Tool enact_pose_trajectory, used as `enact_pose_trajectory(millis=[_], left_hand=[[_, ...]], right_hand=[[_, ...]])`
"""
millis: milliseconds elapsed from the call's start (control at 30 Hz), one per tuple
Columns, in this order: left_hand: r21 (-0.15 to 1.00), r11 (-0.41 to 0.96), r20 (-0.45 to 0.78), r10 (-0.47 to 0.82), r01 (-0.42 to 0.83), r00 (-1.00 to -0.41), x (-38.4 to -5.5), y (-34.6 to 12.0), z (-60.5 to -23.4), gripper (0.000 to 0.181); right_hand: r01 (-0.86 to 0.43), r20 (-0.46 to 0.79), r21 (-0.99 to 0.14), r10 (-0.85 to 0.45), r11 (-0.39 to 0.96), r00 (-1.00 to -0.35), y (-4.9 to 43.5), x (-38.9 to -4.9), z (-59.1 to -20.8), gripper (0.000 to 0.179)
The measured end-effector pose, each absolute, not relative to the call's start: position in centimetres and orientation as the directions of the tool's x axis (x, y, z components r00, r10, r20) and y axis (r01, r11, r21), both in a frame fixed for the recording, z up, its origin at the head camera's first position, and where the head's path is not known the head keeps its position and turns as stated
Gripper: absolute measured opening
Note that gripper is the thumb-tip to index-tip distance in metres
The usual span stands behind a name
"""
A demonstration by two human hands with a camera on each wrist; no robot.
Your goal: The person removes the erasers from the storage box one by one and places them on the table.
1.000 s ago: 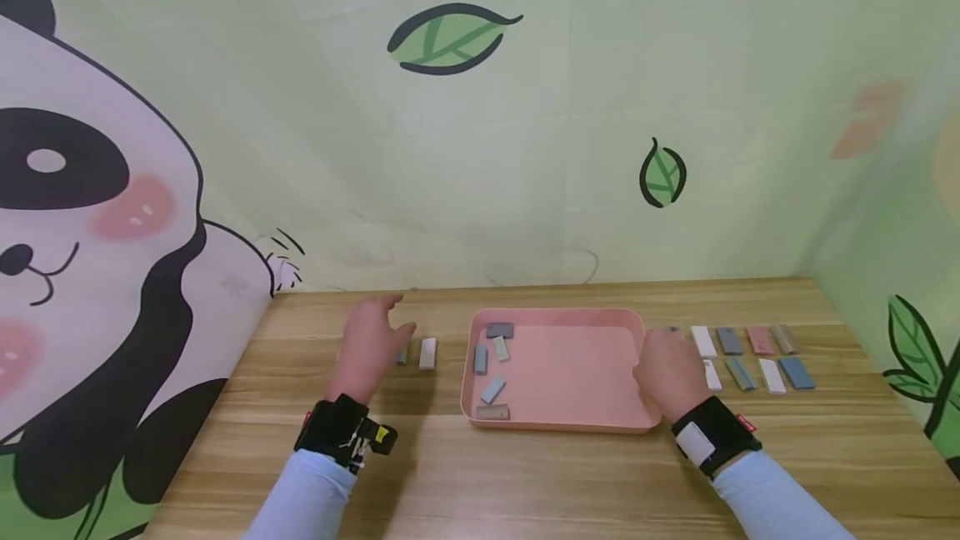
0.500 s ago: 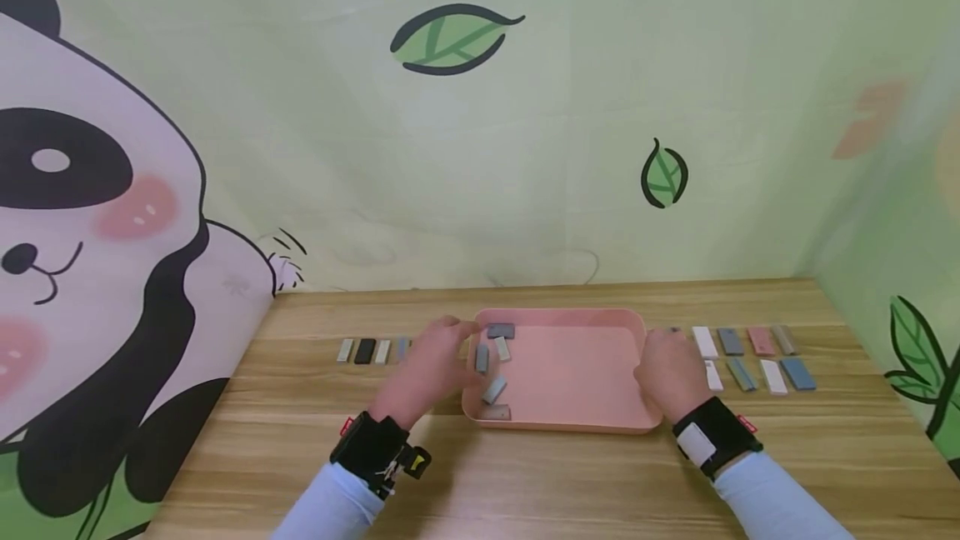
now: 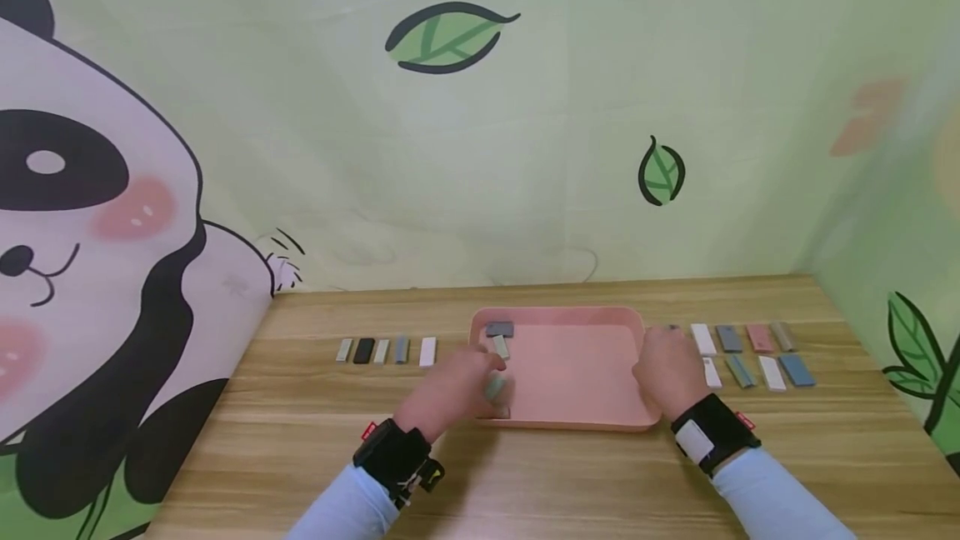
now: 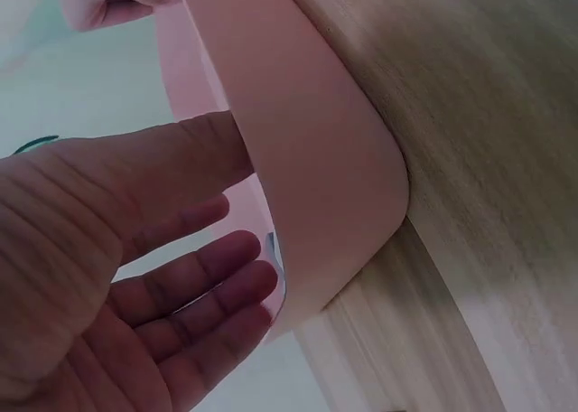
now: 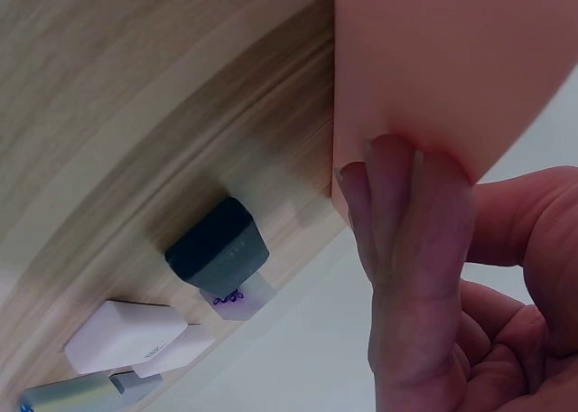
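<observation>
A pink tray (image 3: pixel 573 373) lies on the table. My left hand (image 3: pixel 456 386) reaches over its left wall, fingers spread apart, close to a small pale blue-green block (image 3: pixel 495 387) inside. In the left wrist view, the thumb passes over the rim, and a sliver of a bluish piece (image 4: pixel 271 246) shows by the fingertips; no grip on it is visible. A dark grey block (image 3: pixel 499 329) and a whitish block (image 3: pixel 500 346) lie farther back in the tray. A greyish block (image 3: pixel 504 412) at the near corner is partly covered. My right hand (image 3: pixel 671 369) grips the tray's right wall, fingers outside.
Left of the tray stands a row of small blocks, including a black one (image 3: pixel 363 350) and a white one (image 3: pixel 428 352). To its right are two rows, with a pink block (image 3: pixel 760 338) and a blue block (image 3: pixel 797 371). A printed cloth (image 3: pixel 525 190) hangs behind the table.
From the row at left, my left hand has moved right to the tray, then nearer along its left side. The right hand stays on the tray wall.
</observation>
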State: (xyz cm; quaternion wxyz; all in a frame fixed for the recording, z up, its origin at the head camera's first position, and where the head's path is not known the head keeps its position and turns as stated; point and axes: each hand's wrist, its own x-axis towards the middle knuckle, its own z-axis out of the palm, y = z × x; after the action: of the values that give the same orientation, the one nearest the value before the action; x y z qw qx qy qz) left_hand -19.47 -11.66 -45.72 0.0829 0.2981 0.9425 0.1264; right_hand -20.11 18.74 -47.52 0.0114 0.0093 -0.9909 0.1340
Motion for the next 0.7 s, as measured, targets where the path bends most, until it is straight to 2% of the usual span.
enact_pose_trajectory(millis=[233, 533, 700], left_hand=[[0.165, 0.798, -0.085, 0.598, 0.580, -0.797, -19.5, -11.1, -46.3, 0.043], [0.221, 0.811, -0.160, 0.578, 0.541, -0.800, -19.4, -10.5, -46.2, 0.013], [0.217, 0.820, -0.183, 0.568, 0.530, -0.803, -19.3, -10.3, -46.0, 0.006]], right_hand=[[-0.022, 0.027, -0.256, -0.016, 0.966, -1.000, 18.6, -20.2, -47.5, 0.020], [-0.022, 0.025, -0.249, -0.017, 0.968, -1.000, 18.7, -20.2, -47.6, 0.020], [-0.025, 0.030, -0.248, -0.018, 0.968, -0.999, 18.7, -20.2, -47.7, 0.020]])
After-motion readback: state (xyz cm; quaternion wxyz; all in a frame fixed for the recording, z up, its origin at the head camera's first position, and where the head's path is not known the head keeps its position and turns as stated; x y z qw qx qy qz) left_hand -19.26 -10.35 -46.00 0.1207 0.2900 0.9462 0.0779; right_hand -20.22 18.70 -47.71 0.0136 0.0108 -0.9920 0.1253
